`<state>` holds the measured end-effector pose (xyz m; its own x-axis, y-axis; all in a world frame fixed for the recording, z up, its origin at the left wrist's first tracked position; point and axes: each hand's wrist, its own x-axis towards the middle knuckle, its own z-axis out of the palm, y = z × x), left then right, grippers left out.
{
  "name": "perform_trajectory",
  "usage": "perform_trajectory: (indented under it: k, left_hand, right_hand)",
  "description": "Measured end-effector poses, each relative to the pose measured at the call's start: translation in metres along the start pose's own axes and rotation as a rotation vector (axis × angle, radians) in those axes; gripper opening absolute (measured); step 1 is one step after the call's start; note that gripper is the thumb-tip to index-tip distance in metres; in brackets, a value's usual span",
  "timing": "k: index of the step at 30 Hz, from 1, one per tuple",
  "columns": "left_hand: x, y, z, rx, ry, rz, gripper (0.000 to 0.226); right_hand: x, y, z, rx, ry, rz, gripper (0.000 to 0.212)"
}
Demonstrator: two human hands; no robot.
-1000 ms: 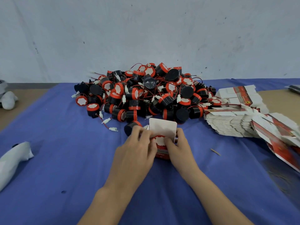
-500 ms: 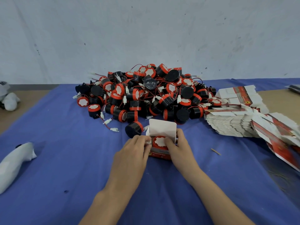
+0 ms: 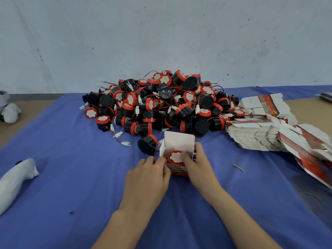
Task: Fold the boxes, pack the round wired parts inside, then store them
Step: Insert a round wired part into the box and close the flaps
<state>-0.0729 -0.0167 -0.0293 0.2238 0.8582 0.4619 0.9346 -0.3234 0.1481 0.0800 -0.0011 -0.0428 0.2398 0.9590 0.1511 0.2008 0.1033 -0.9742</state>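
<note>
A small red and white box [image 3: 177, 170] stands on the blue cloth with its white lid flap [image 3: 179, 142] raised. Inside it sits a round black part with a red rim and white top [image 3: 175, 156]. My left hand [image 3: 149, 178] grips the box's left front corner. My right hand [image 3: 199, 163] holds its right side, thumb pressing on the part's top. Behind lies a big pile of round wired parts [image 3: 161, 103]. One loose part [image 3: 147, 143] lies just left of the box.
Stacks of flat unfolded boxes [image 3: 258, 137] spread along the right, more behind them [image 3: 264, 105]. A white cloth object [image 3: 14, 178] lies at the left, another [image 3: 9, 110] far left. A small sliver [image 3: 238, 167] rests right of my hands. A wall rises behind the table.
My hands have drawn back from the lid flap, which now stands fully exposed. My right thumb has come to rest on the part inside the box.
</note>
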Motion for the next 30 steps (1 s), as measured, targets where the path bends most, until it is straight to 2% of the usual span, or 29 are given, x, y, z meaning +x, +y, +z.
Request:
perform_trajectory:
  k: [4,7,9,11,15,19,21,22,25,27,30]
  left_hand:
    - [0.009,-0.001,-0.001,0.06,-0.096,-0.019,0.018]
    - [0.012,0.002,-0.003,0.097,-0.123,-0.011,0.015]
    - [0.01,0.002,-0.002,0.098,-0.113,-0.018,0.021]
    - [0.008,-0.002,-0.003,-0.033,-0.043,-0.005,0.026]
    - [0.007,-0.015,-0.01,-0.501,0.12,-0.038,0.03]
    - [0.009,-0.027,-0.006,-0.814,-0.02,-0.258,0.02]
    - [0.008,-0.029,-0.005,-0.95,-0.095,-0.324,0.016]
    - [0.009,-0.029,-0.005,-1.003,-0.112,-0.347,0.014]
    - [0.011,-0.03,-0.006,-1.097,-0.139,-0.402,0.007]
    - [0.011,-0.03,-0.007,-1.101,-0.163,-0.414,0.006]
    - [0.012,-0.032,-0.005,-1.071,-0.219,-0.391,0.009]
  right_hand:
    - [-0.001,0.0,0.0,-0.035,-0.005,-0.009,0.014]
    - [-0.001,0.001,0.0,-0.042,0.001,-0.015,0.015]
    - [0.0,0.001,0.0,-0.047,0.013,-0.026,0.015]
    - [0.0,0.002,-0.001,-0.036,0.013,-0.039,0.015]
    - [0.002,0.002,-0.004,-0.038,-0.05,-0.05,0.018]
    - [-0.001,0.002,-0.003,-0.073,-0.167,-0.07,0.03]
    - [-0.005,-0.002,-0.002,-0.07,-0.24,-0.075,0.028]
    - [-0.008,-0.006,-0.002,-0.048,-0.273,-0.067,0.027]
    - [-0.009,-0.015,-0.006,0.036,-0.274,0.063,0.048]
    - [-0.005,-0.015,-0.009,0.018,-0.274,0.086,0.053]
    - [-0.002,-0.014,-0.011,0.055,-0.29,0.096,0.043]
